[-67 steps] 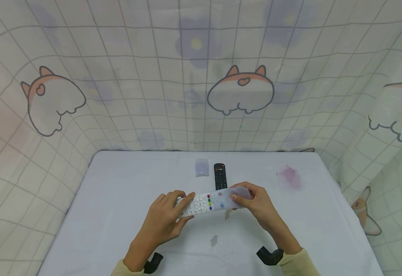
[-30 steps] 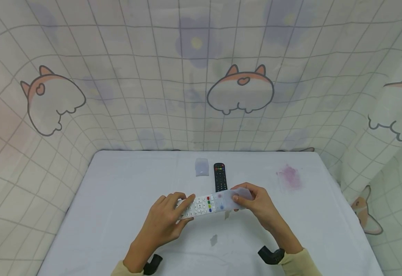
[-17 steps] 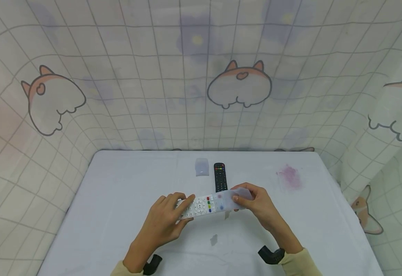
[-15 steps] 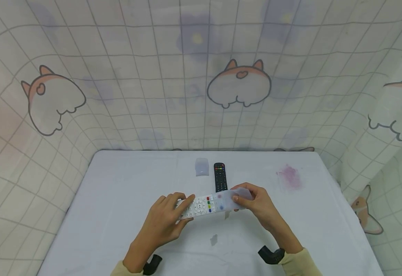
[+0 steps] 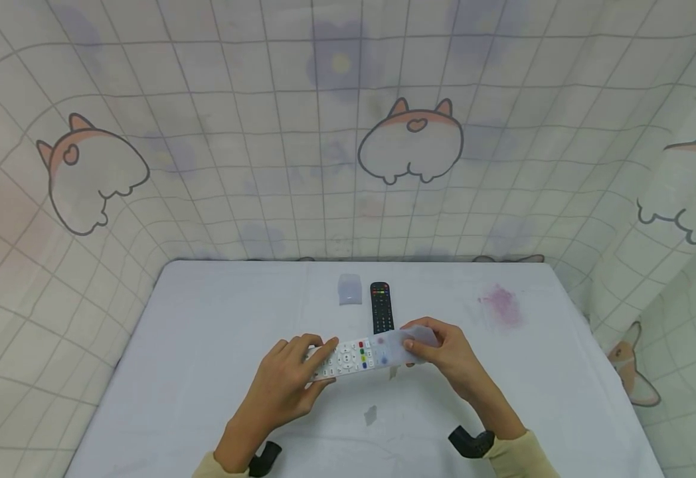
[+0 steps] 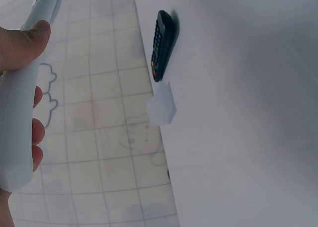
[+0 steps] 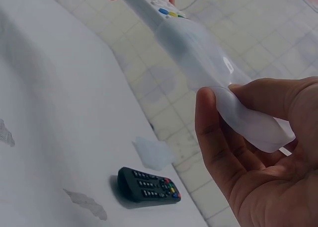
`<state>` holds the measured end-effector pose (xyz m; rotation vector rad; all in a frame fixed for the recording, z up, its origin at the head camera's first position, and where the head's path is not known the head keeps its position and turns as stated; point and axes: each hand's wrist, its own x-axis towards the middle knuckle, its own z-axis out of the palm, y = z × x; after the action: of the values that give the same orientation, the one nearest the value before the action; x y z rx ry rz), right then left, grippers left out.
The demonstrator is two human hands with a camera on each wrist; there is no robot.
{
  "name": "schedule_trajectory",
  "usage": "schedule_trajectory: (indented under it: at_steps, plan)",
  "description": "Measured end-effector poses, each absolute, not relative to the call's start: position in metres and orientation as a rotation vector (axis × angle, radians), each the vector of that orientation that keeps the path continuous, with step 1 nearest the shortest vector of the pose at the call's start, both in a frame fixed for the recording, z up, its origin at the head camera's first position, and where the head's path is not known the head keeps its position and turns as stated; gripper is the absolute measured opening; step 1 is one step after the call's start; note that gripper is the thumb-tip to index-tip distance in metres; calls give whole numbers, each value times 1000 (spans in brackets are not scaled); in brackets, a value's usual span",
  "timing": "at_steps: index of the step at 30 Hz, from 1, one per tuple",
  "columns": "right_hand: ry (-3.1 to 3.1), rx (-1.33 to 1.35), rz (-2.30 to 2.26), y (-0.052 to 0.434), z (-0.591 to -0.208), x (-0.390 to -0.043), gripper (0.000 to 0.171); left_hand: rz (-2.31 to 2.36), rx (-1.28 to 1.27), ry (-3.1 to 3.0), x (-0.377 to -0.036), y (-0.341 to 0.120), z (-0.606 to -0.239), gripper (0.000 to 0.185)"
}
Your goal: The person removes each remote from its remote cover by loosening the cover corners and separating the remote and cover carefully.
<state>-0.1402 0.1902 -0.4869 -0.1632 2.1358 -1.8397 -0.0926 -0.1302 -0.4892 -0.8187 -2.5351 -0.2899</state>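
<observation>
A white remote control (image 5: 346, 357) with white and coloured buttons is held level above the table. My left hand (image 5: 288, 375) grips its left end, thumb underneath and fingers over the top; in the left wrist view the thumb presses along the side of the white remote (image 6: 20, 117). A translucent plastic sleeve (image 7: 198, 53) covers the remote's right part. My right hand (image 5: 443, 352) pinches that sleeve near its loose end between thumb and fingers, and the film bunches there in the right wrist view. Behind them lies a black remote control (image 5: 380, 305), its near end hidden by the white one.
A small folded translucent film piece (image 5: 350, 290) lies left of the black remote on the white-covered table (image 5: 216, 318). Grey patches (image 5: 370, 416) and a pink stain (image 5: 503, 307) mark the cloth. A patterned curtain (image 5: 234, 166) surrounds the table's back and sides.
Compared with 2.2 seconds ago, the remote and sleeve have dipped very slightly towards me. Both hands keep the same hold. The curtain behind has swayed a little.
</observation>
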Motion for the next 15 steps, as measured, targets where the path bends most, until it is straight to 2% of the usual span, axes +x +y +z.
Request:
schedule_trajectory:
  at_steps: [15]
  plan:
    - [2129, -161, -1859, 189, -487, -140, 35, -288, -822, -2536, -93, -133, -489, 70]
